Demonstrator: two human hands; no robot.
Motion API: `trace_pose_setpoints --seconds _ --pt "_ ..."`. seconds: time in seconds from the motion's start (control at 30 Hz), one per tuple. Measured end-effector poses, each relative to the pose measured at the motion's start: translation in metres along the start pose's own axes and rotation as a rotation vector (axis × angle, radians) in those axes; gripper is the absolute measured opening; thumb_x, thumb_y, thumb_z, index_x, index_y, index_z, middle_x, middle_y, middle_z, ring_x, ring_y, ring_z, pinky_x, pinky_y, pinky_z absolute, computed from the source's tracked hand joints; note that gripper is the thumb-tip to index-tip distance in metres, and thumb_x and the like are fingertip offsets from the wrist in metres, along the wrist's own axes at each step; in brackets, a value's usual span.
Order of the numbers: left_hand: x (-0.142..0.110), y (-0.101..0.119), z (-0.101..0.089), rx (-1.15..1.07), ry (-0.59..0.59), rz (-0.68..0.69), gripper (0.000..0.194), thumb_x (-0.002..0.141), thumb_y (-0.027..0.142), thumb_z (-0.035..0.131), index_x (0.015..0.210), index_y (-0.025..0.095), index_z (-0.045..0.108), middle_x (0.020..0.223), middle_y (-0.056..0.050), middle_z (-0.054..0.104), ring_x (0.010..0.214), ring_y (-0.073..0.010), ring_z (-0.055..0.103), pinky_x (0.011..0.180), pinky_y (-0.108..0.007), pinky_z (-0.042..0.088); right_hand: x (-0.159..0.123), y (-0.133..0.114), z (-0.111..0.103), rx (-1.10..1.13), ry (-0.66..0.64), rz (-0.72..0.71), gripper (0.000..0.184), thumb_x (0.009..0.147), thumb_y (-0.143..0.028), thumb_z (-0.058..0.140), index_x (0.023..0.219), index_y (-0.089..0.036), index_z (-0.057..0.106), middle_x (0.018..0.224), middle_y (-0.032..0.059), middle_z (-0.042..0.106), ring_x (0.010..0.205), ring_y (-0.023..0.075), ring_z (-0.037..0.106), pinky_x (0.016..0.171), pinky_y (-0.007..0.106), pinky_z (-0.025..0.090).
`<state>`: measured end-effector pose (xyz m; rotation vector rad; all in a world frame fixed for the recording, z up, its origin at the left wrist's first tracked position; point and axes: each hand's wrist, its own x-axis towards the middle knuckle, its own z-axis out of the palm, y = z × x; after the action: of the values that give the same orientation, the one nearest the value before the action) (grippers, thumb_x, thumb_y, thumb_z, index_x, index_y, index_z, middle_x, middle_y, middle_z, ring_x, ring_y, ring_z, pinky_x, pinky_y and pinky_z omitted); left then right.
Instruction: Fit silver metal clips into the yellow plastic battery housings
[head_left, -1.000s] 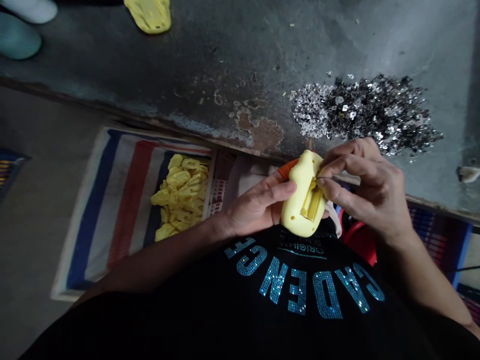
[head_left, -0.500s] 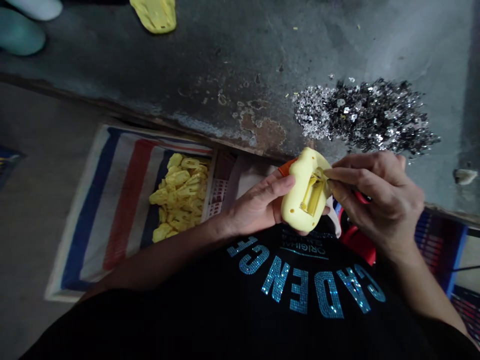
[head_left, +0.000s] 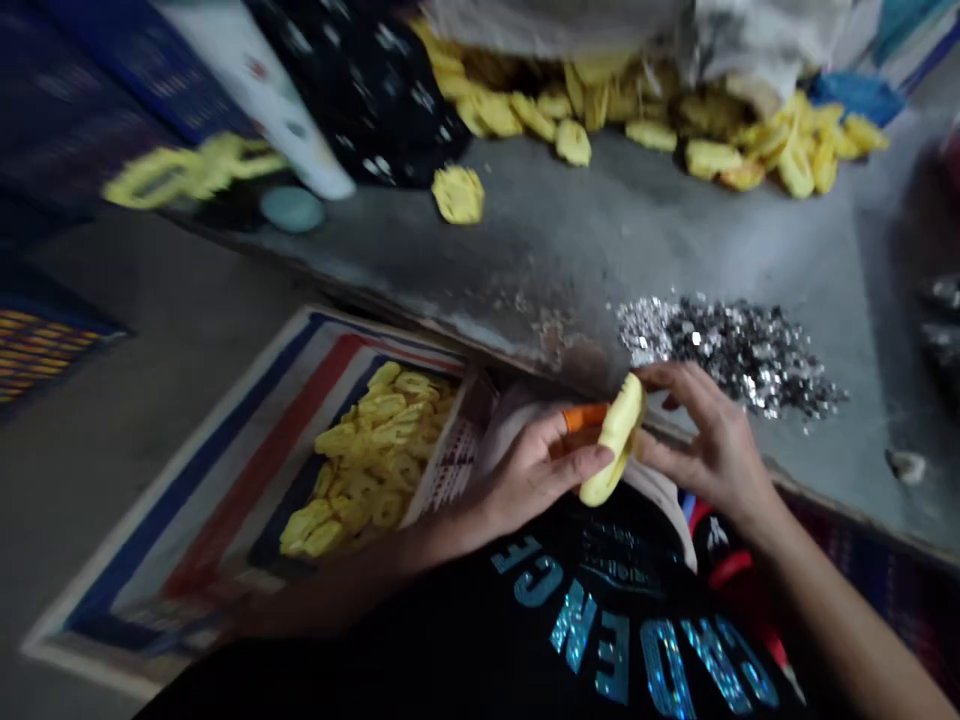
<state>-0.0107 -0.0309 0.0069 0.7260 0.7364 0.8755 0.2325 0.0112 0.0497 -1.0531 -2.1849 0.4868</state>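
Left hand (head_left: 536, 475) is clamped on a yellow molded shell (head_left: 611, 445), which is held tilted and edge-on just right of the center of the frame, near the front edge of the workbench (head_left: 547, 230). The shell is gripped with the thumb on its near face; an orange covering (head_left: 585, 416) is worn on a finger of the same hand. Right hand (head_left: 697, 445) is positioned at the right side of the shell, with thumb and forefinger spread apart along its edge; whether it is clamped on the shell or on a small part cannot be told.

Small metal pieces (head_left: 739, 350) are piled on the workbench, just above the right hand. Below the shell, a black shirt (head_left: 450, 660) with blue glittering letters is seen at the lower center. Yellow parts (head_left: 360, 475) are heaped at left of center, beside a striped sheet (head_left: 225, 520) with blue, white and red bands. A single yellow piece (head_left: 457, 194) is placed on the workbench at upper center. Further yellow pieces (head_left: 799, 150) are heaped at upper right. Dark patterned cloth (head_left: 367, 90) is visible at upper left, partly blurred.
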Motion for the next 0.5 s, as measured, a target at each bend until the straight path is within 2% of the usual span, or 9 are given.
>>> trace_pose_setpoints --seconds 0.17,0.33,0.4,0.5 --pt "-0.004 0.0 -0.02 0.065 0.212 0.138 0.058 0.085 0.066 0.104 0.118 0.019 0.095 0.106 -0.01 0.091 0.099 -0.0262 0.082 0.092 -0.034 0.064 0.031 0.007 0.022 -0.072 0.037 -0.131 0.046 0.107 -0.036 0.08 0.149 -0.028 0.066 0.134 0.0122 0.082 0.114 0.03 0.084 0.088 0.046 0.074" --pt "-0.003 0.0 -0.048 -0.026 0.426 0.272 0.056 0.079 0.07 0.105 0.096 0.018 0.091 0.09 -0.01 0.087 0.088 -0.0273 0.081 0.085 -0.038 0.066 0.086 -0.006 0.046 -0.111 -0.038 -0.277 0.046 0.108 -0.038 0.078 0.151 -0.025 0.066 0.133 0.0147 0.083 0.115 0.0327 0.084 0.094 0.05 0.074" --pt "-0.007 -0.001 -0.064 -0.069 0.531 0.288 0.063 0.076 0.074 0.105 0.095 0.017 0.088 0.088 -0.011 0.087 0.085 -0.029 0.082 0.082 -0.04 0.067 0.113 -0.01 0.063 -0.108 -0.148 -0.296 0.046 0.108 -0.039 0.078 0.15 -0.022 0.069 0.132 0.016 0.084 0.117 0.0336 0.083 0.099 0.051 0.073" --pt "-0.024 -0.005 -0.101 -0.103 0.725 0.292 0.072 0.072 0.079 0.104 0.108 0.02 0.083 0.097 -0.012 0.088 0.087 -0.0332 0.085 0.076 -0.042 0.068 0.17 -0.002 0.096 -0.054 -0.44 -0.275 0.041 0.106 -0.038 0.081 0.144 -0.022 0.077 0.127 0.0116 0.086 0.115 0.0284 0.084 0.102 0.044 0.071"
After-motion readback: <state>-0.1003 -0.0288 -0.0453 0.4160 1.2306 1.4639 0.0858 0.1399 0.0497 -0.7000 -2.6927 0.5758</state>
